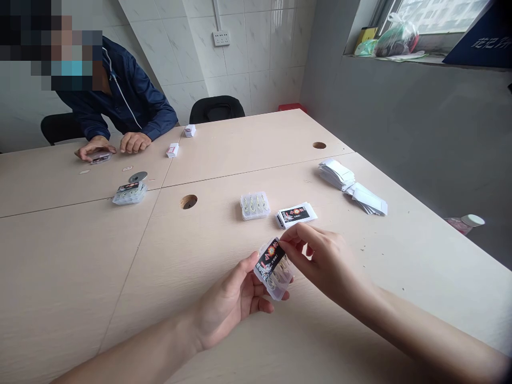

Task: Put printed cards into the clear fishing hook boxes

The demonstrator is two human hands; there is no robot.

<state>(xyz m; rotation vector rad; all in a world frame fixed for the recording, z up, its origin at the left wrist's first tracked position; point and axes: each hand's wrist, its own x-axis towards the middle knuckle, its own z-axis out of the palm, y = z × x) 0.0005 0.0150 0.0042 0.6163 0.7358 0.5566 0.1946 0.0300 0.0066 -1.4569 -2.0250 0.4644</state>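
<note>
My left hand grips a clear plastic box of fish hooks, tilted above the table, thumb at its left edge and fingers beneath. A black printed label lies along the upper left part of the box. My right hand pinches the label's top right corner between thumb and fingertips. Just beyond my hands rests a stack of the same labels, its top one face up. To the left of that stack is another clear box of hooks, lying flat on the table.
White paper slips lie in piles at the right. Across the table a person in a blue jacket handles a similar box. Stacked boxes and a metal disc lie at left. The tabletop has round holes.
</note>
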